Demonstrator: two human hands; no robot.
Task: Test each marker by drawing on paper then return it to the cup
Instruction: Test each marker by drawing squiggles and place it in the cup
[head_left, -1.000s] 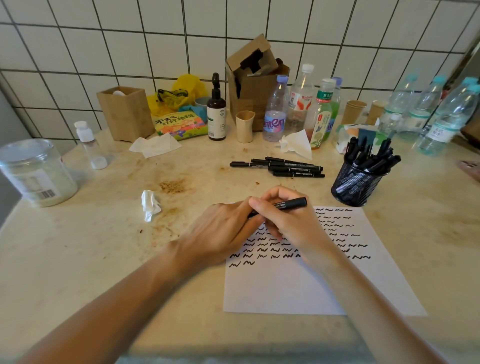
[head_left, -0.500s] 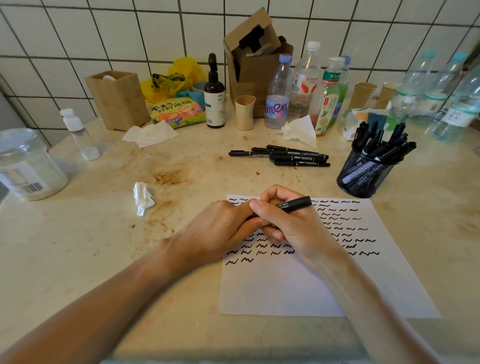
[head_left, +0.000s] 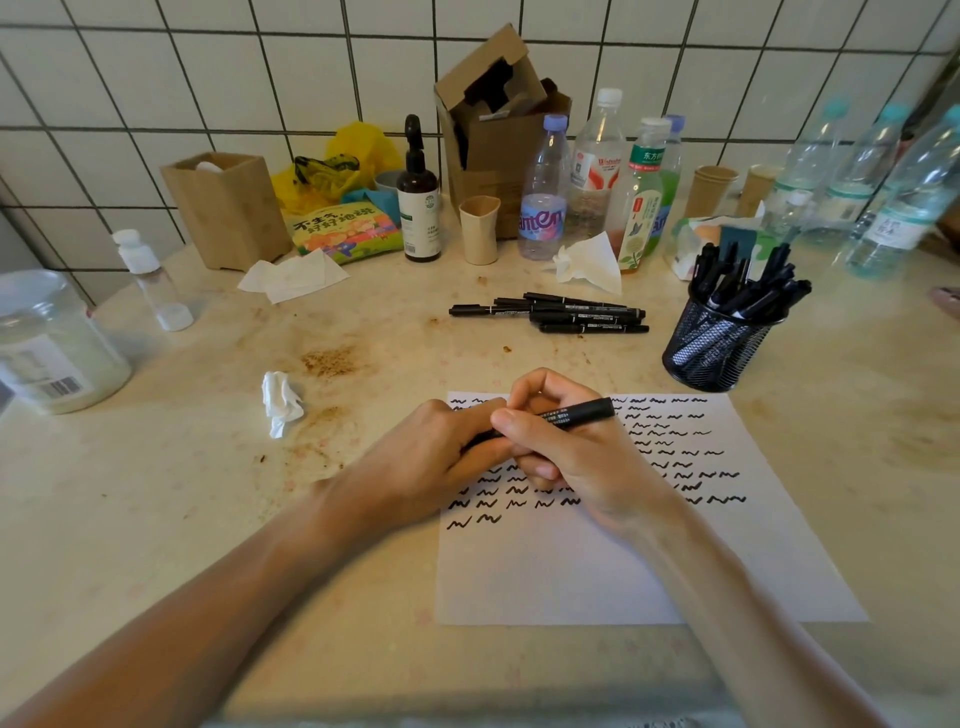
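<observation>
A single head-worn wide-angle camera looks forward and down, close above the fingers (head_left: 524, 421). Past the fingers the desk (head_left: 156, 493) runs up to a tiled wall (head_left: 208, 78); both forearms enter from the bottom edge.
</observation>
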